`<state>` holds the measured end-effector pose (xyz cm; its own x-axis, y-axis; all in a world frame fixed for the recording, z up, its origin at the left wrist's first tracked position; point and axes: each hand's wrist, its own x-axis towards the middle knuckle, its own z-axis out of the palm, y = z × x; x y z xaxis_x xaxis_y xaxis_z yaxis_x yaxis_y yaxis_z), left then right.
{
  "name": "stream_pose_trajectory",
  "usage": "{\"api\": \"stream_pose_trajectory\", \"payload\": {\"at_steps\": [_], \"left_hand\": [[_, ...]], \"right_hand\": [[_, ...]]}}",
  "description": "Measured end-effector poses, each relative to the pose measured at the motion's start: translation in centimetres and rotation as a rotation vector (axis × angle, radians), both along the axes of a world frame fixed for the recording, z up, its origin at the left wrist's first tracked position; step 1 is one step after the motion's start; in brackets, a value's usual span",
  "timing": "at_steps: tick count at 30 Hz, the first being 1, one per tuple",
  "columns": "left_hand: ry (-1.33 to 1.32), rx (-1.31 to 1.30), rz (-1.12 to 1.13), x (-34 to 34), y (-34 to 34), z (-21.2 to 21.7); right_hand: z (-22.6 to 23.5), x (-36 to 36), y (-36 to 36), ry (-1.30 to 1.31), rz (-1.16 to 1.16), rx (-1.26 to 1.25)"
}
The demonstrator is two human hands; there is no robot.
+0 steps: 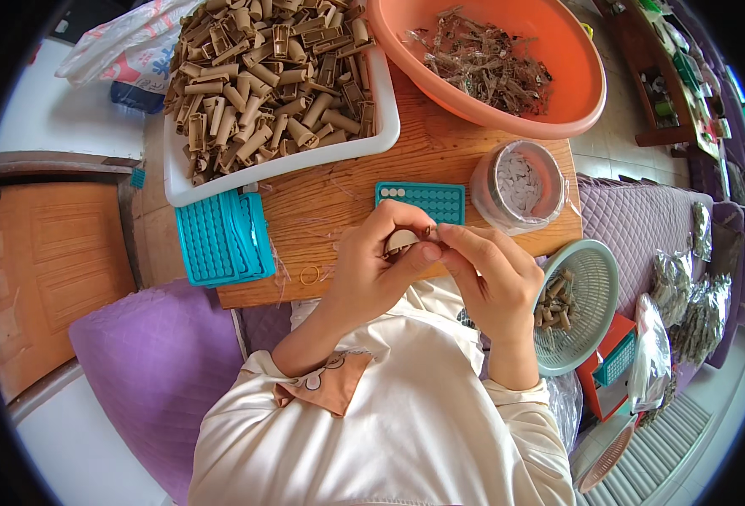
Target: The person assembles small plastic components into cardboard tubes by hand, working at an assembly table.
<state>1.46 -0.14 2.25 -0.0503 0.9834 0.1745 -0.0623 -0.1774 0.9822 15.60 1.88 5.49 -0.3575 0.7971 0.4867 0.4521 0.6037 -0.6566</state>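
My left hand [372, 270] grips a small tan plastic piece [401, 241] just above the wooden table's near edge. My right hand [494, 274] meets it from the right, its fingertips pinched on a tiny part at the piece's end. Just behind both hands lies a teal tray with rows of small holes [427, 201], a few white discs in its top-left corner. A white bin [364, 143] heaped with several tan tube-shaped pieces [271, 76] stands at the back left.
An orange basin [575, 101] holds small metal parts in clear bags. A bag-lined round tub [520, 190] holds white discs. A stack of teal trays [220, 240] overhangs the table's left. A pale green basket [591, 287] with tan pieces sits by my right wrist.
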Motion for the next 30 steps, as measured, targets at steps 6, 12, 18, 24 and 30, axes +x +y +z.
{"api": "stream_pose_trajectory", "payload": {"at_steps": [6,12,18,24,30], "left_hand": [[0.059,0.009,-0.031,0.4,0.2,-0.7],[-0.851,-0.243,-0.29,0.3,0.1,-2.0],[-0.687,-0.096,-0.183,1.6,0.1,-2.0],[-0.647,-0.143,-0.271,0.9,-0.2,-2.6],[-0.516,-0.034,-0.274,0.2,0.1,-3.1]], "right_hand": [[-0.7,0.7,-0.3,0.071,-0.06,-0.065],[-1.4,0.5,-0.8,0.245,-0.088,-0.221],[-0.7,-0.1,-1.4,0.212,-0.108,-0.206],[-1.6,-0.4,-1.4,0.253,-0.096,-0.049],[-1.4,-0.3,-1.6,0.246,-0.125,-0.04]]}}
